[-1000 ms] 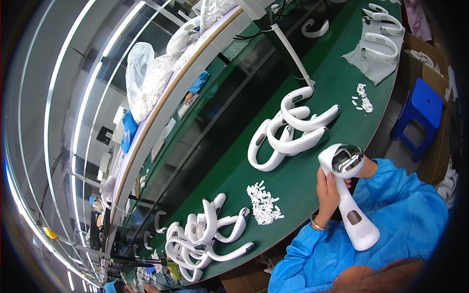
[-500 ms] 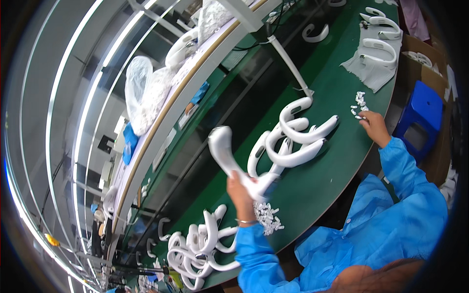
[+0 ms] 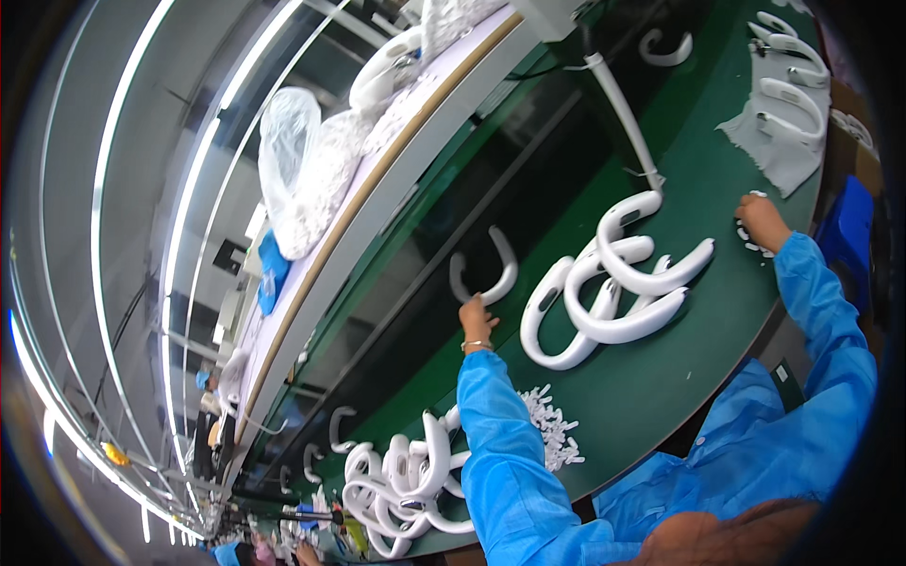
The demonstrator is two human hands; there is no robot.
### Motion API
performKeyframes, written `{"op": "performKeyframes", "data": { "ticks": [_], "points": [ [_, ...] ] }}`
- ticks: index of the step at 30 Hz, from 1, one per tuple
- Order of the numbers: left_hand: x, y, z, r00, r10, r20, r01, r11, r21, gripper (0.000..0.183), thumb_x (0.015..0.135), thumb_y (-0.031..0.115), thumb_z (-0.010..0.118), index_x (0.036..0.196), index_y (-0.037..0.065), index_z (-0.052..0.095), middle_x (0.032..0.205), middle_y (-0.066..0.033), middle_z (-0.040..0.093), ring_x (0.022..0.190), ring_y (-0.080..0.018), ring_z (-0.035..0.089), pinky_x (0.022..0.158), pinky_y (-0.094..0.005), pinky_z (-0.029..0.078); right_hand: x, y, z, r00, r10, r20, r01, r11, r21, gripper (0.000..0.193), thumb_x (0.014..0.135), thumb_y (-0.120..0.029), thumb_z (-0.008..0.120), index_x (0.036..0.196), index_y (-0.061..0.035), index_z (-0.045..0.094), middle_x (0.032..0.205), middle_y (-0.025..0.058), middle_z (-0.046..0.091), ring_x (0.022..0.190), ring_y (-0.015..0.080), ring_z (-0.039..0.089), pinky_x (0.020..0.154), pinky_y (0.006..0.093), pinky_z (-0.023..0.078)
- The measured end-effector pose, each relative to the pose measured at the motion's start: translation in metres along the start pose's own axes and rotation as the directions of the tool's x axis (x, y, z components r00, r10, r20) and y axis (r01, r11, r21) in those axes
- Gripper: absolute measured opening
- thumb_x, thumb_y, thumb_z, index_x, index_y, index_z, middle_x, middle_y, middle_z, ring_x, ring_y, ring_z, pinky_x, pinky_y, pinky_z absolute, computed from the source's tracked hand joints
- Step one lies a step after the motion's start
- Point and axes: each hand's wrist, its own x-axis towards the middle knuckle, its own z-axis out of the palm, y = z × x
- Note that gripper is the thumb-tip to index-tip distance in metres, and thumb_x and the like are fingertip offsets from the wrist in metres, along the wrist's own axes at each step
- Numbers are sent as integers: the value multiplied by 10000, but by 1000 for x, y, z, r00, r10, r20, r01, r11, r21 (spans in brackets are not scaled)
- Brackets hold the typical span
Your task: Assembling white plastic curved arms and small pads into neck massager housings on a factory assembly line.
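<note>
Head view: our left hand [image 3: 478, 323] is at the bend of a white U-shaped piece [image 3: 511, 268] out over the dark strip [image 3: 415, 311], fingers bunched there, but we honestly can't tell if they're pinching or letting go. Our right hand [image 3: 763, 223] is down at some small white pieces [image 3: 752, 247] on the green table [image 3: 642, 396], fingertips too hidden to call. We'd guess it's set-down-plus-pick-up, so next calls for a clean left release and a light right pinch.
</note>
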Motion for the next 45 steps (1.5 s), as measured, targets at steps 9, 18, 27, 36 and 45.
{"op": "performKeyframes", "data": {
  "ticks": [9,18,27,36,45],
  "points": [
    [-132,-9,21,902,36,430,-374,562,738,478,732,324,683,958,-78,558,749,-193,648,598,-305,667,470,-356,529,-2,2,33,994,33,-104,-28,998,49,41,670,12,579,676,-17,552,759,154,515,778,330,557,660,415,457],
    [-229,55,-24,436,877,-200,-476,414,776,331,850,209,614,1126,36,554,908,-152,620,764,-346,628,638,-421,489,-1,-36,-27,932,305,-198,-193,876,442,23,761,-22,596,773,-12,580,736,123,608,645,273,599,562,353,469],
    [-277,13,-16,79,980,-185,-683,188,706,538,608,-32,659,1127,-31,519,889,-165,550,798,-357,571,730,-403,477,-11,-169,-100,967,182,181,-143,-201,969,94,810,0,579,884,27,630,832,96,651,716,114,632,669,219,529],
    [-277,67,-58,-391,920,-8,-542,-224,810,235,795,55,652,1011,48,559,875,-151,584,713,-294,597,575,-369,499,-23,-244,-106,965,-57,256,-260,-344,903,105,816,-18,628,911,26,637,803,95,656,739,150,655,681,236,541],
    [-287,79,-42,476,843,-249,-716,536,447,247,778,-13,579,1014,23,517,875,-137,606,751,-242,633,650,-361,500,-36,-249,-108,965,-23,260,-244,-435,867,104,823,14,605,913,45,648,787,105,657,726,160,657,687,256,560]
  ]
}}
